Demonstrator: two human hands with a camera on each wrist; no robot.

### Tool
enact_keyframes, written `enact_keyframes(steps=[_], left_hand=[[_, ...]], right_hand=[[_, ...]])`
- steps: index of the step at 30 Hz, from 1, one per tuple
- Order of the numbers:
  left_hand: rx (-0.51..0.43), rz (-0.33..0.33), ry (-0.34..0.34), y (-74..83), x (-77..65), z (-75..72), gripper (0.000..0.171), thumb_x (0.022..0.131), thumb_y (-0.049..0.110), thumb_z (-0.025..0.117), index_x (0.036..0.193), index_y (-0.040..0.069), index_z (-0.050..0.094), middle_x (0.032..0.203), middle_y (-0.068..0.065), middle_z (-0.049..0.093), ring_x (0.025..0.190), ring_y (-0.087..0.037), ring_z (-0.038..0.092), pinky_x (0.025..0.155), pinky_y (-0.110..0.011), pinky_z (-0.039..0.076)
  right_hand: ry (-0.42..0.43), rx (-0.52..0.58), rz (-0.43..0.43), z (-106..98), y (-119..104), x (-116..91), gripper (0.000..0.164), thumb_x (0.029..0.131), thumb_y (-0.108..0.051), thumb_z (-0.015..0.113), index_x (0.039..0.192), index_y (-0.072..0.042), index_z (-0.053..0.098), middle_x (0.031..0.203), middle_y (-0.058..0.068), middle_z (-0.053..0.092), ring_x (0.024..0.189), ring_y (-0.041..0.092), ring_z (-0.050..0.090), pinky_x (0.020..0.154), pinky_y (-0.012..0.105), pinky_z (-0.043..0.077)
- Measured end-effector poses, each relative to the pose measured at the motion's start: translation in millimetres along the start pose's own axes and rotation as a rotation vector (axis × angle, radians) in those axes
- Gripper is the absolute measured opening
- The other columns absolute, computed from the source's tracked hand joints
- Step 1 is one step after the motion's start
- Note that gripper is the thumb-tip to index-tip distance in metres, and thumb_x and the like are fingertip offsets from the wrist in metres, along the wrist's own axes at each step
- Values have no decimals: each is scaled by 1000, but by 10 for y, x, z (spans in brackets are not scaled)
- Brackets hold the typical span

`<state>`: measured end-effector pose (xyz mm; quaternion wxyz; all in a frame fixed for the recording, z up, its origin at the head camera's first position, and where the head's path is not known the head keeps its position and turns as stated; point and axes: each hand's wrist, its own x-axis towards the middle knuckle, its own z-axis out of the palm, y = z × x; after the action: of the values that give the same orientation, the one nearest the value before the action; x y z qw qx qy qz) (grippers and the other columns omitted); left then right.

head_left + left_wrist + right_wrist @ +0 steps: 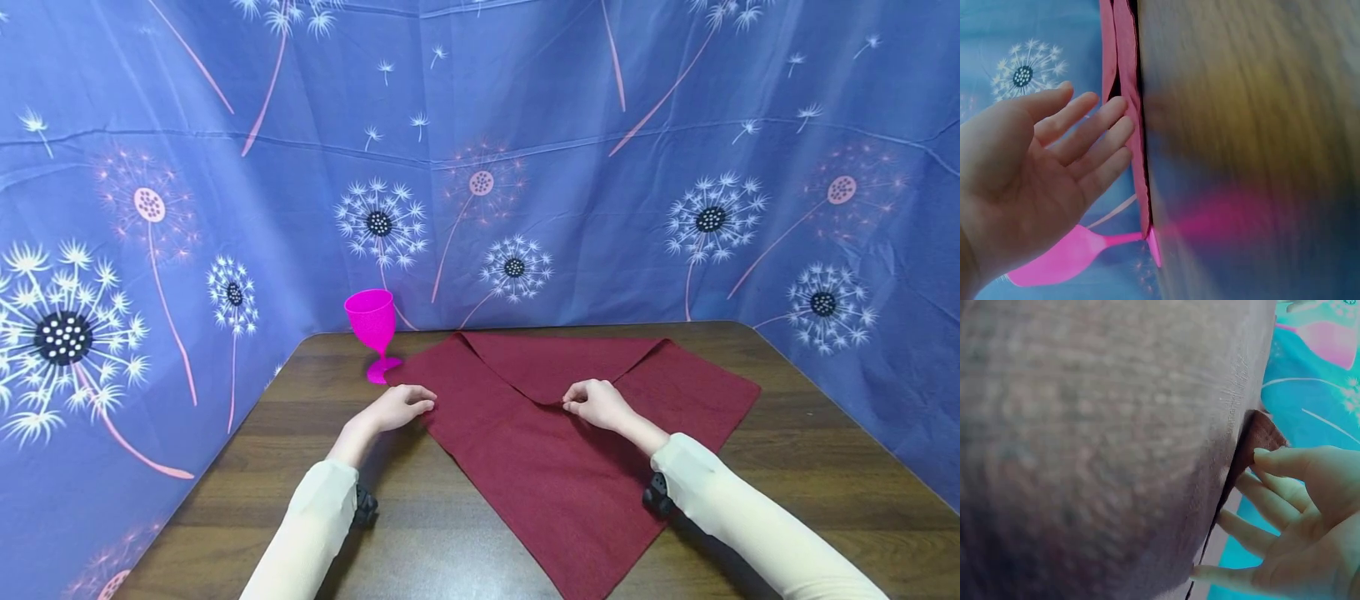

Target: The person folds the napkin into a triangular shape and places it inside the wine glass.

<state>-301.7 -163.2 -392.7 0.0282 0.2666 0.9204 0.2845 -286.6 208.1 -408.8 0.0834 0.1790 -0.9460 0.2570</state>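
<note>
Maroon cloth (555, 450), pink goblet (372, 329), blue dandelion-print backdrop (600, 167).

The red cloth (570, 450) runs off the head view's bottom edge.

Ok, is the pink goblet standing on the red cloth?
No: in the head view the pink goblet stands upright on the bare table, just off the left corner of the red cloth.

Matt woven maroon cloth (570, 450), dark wood-grain table (787, 500), textured pink plastic goblet (371, 321).
</note>
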Motion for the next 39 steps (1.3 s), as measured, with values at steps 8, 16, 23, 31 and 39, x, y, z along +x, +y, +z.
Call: enact_keyframes(steps=[8, 16, 23, 31, 39], left_hand=[[-7, 3, -1, -2, 23, 40, 27, 94, 17, 54, 112, -1, 64, 112, -13, 67, 113, -29, 59, 96, -42, 45], [-6, -32, -20, -53, -2, 63, 28, 94, 17, 53, 113, 0, 64, 113, -12, 67, 113, -29, 58, 95, -41, 45], [-4, -35, -10, -78, -37, 35, 28, 94, 16, 53, 112, -1, 64, 112, -14, 67, 114, -31, 57, 96, -42, 44], [-15, -47, -11, -110, -53, 16, 28, 94, 17, 54, 112, -1, 64, 112, -13, 67, 115, -31, 56, 96, -43, 44], [-34, -37, -13, -136, -72, 5, 28, 94, 15, 53, 113, -3, 63, 113, -15, 66, 114, -32, 56, 96, -43, 44]], right_hand=[[-20, 8, -27, 5, -15, 26, 7, 80, -13, 68, 83, -8, 72, 86, 4, 73, 88, 25, 67, 78, 40, 49], [-14, -1, -51, 43, 30, 97, 7, 80, -13, 68, 83, -9, 73, 88, 4, 74, 88, 24, 68, 77, 38, 50], [-15, 1, -66, 55, 47, 126, 7, 80, -13, 68, 83, -9, 73, 88, 4, 74, 88, 24, 67, 75, 38, 49], [-15, 13, -71, 70, 41, 157, 8, 81, -13, 68, 85, -8, 73, 89, 5, 73, 89, 24, 67, 77, 38, 50], [-14, 14, -96, 71, 26, 193, 9, 81, -13, 67, 85, -7, 73, 88, 4, 73, 89, 24, 67, 78, 38, 49]])
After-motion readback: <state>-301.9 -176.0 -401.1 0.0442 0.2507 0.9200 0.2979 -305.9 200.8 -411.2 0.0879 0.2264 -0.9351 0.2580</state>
